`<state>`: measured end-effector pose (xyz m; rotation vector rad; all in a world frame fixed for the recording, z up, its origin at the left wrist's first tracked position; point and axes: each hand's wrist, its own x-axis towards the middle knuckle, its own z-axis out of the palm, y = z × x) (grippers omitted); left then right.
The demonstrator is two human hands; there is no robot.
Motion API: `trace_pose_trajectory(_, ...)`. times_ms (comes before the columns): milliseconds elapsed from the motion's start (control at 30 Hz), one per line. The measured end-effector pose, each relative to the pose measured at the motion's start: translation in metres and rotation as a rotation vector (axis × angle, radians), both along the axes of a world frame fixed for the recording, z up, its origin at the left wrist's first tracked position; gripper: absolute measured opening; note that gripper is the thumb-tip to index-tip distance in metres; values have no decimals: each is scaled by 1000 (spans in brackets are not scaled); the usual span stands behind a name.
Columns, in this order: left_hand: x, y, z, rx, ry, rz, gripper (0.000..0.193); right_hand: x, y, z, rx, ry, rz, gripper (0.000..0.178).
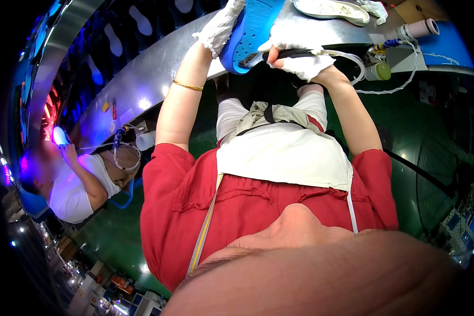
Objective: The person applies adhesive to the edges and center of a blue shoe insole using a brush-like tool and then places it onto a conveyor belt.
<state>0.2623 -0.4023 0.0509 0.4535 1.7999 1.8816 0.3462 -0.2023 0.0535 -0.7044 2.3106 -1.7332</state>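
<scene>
At the bench's near edge, my left hand, in a white glove, is closed on the side of a blue shoe sole dotted with small holes. My right hand wears a white glove with bare fingertips showing. Its fingers wrap round a dark-handled brush whose bristle end meets the sole's near end. From the brush's back end a white tube loops off to the right. The sole's far end runs out of the picture at the top.
A white sole lies on the metal bench. To the right stand a pale cylinder and a jar with a yellow-green lid. Left, a co-worker holds a glowing sole. Several soles lie on a dark rack beyond. A fan stands right.
</scene>
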Motion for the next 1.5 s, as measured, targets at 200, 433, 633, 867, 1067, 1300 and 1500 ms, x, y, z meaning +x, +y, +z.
trace_pose_trajectory(200,9,7,20,-127,-18,30,104,-10,4,1,-190,-253,26,11)
trace_pose_trajectory(433,12,7,18,-156,-40,61,97,-15,11,13,64,-68,38,6)
trace_pose_trajectory(633,-9,-4,-1,32,-109,-18,90,-23,22,16,246,155,-45,6)
trace_pose_trajectory(867,-8,-36,-7,735,-88,156,106,-9,33,26,-146,15,-158,21)
trace_pose_trajectory(1067,19,-37,-49,969,-829,-298,88,5,18,-4,-264,2,-279,19)
trace_pose_trajectory(1300,78,9,-89,1041,-666,-91,78,-1,11,-26,-330,146,-479,18)
trace_pose_trajectory(1500,75,28,-78,757,-615,165,75,17,-11,-10,-271,360,-272,18)
